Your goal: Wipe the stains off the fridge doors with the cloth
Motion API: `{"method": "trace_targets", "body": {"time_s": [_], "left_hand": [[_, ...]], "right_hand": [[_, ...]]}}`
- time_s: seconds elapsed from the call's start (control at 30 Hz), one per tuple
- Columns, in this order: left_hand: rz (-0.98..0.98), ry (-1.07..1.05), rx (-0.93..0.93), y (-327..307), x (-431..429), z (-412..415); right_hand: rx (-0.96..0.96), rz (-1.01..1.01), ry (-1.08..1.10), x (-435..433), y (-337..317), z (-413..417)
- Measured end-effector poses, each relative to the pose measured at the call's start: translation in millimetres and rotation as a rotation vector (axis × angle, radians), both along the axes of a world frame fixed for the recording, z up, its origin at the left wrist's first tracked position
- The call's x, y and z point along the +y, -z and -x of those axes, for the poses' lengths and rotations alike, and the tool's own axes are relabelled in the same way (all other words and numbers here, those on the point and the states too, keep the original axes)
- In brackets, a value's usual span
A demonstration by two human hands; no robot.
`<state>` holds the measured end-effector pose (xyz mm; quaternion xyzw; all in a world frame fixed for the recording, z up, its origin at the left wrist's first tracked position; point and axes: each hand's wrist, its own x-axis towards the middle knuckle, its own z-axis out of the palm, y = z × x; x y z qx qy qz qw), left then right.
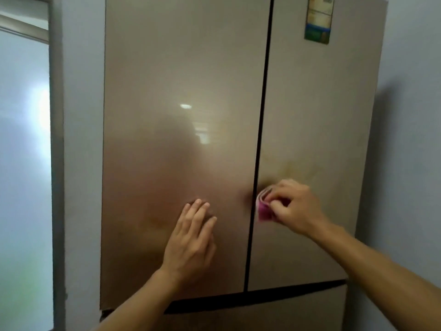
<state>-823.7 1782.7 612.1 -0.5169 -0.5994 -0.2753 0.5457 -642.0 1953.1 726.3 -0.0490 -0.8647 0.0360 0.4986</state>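
**Cloth Held to the Right Fridge Door, Beside the Centre Seam**

The cloth (pixel 263 207), pink with a paler edge and folded into a small wad, lies against the right door (pixel 317 115). It is low down, just right of the dark seam (pixel 262 115) that parts the two doors. The right hand (pixel 294 206) grips it, fingers curled over the top of the wad and thumb tucked beneath, so only the left end of the cloth shows. Just above that hand a yellowish smear (pixel 300 167) spreads across the right door.

The left hand (pixel 191 242) rests flat on the left door (pixel 186 91), fingers straight, close together and pointing up, holding nothing. It sits slightly lower than the cloth, left of the seam and apart from the other hand. To its left a faint brownish patch (pixel 152 220) marks the glossy panel, which also mirrors a ceiling light and a dim figure.

Both doors are beige and closed. Under them runs a dark gap, and below that is the front of a lower drawer (pixel 274 316) in the same colour. A green-and-yellow label (pixel 318 20) is stuck high on the right door, its print too blurred to read. A pale wall (pixel 410 115) stands right of the fridge, and at the left edge a grey frame (pixel 56 139) borders frosted glass (pixel 23 163).
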Motion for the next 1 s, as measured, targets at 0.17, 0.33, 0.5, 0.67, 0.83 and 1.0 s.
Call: {"method": "trace_targets", "body": {"time_s": [0.17,0.33,0.5,0.67,0.83,1.0], "left_hand": [[0.063,-0.003,-0.016,2,56,-23],[-0.001,-0.052,0.090,6,68,-11],[-0.002,-0.070,0.131,7,69,-10],[0.007,-0.082,0.101,5,68,-13],[-0.002,-0.083,0.111,5,69,-13],[0.007,-0.104,0.097,6,69,-12]], "right_hand": [[0.395,0.111,0.055,19,-121,35],[0.336,-0.033,0.097,30,-49,54],[-0.434,-0.158,-0.017,26,36,0],[0.162,0.191,0.031,46,-51,-21],[0.424,0.239,0.212,86,-91,4],[0.143,0.080,0.080,69,33,2]]}}
